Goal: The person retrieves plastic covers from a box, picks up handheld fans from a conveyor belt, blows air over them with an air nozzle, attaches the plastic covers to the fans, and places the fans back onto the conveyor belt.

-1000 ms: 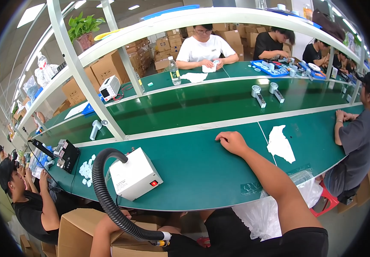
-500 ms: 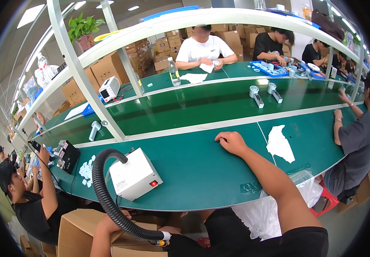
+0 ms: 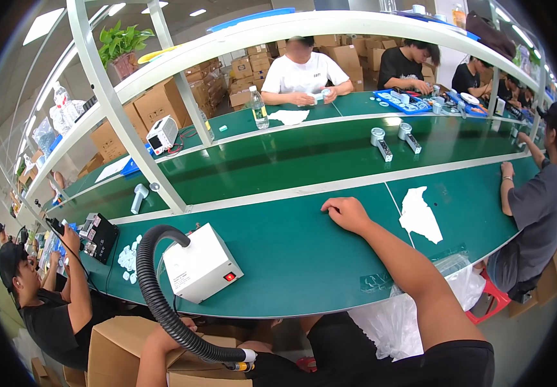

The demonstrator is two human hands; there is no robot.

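My right hand (image 3: 348, 215) rests on the green tabletop (image 3: 278, 258), its fingers curled under and nothing visible in them. To its right lies a crumpled white cloth (image 3: 420, 216). My left arm (image 3: 156, 351) comes up at the lower left beside an open cardboard box. Only a bit of my left hand (image 3: 188, 324) shows below the table edge, with its fingers hidden. A white box-shaped machine (image 3: 204, 264) with a red switch stands left of my right hand. Its ribbed black hose (image 3: 149, 284) arches down toward my lap and ends in a pale nozzle fitting (image 3: 247, 357).
Beyond a pale rail, a green belt carries light-blue handheld devices (image 3: 381, 143). White shelf posts (image 3: 120, 109) rise at the left. Small pale-blue parts (image 3: 128, 259) lie near a black box unit (image 3: 99, 237). A clear plastic bag (image 3: 388, 329) hangs at the front edge. Co-workers sit around.
The person opposite has put down the white cloth and holds pale-blue parts. The hands of the co-workers at the left and right have shifted. My hands stay in place; the view shifts slightly.
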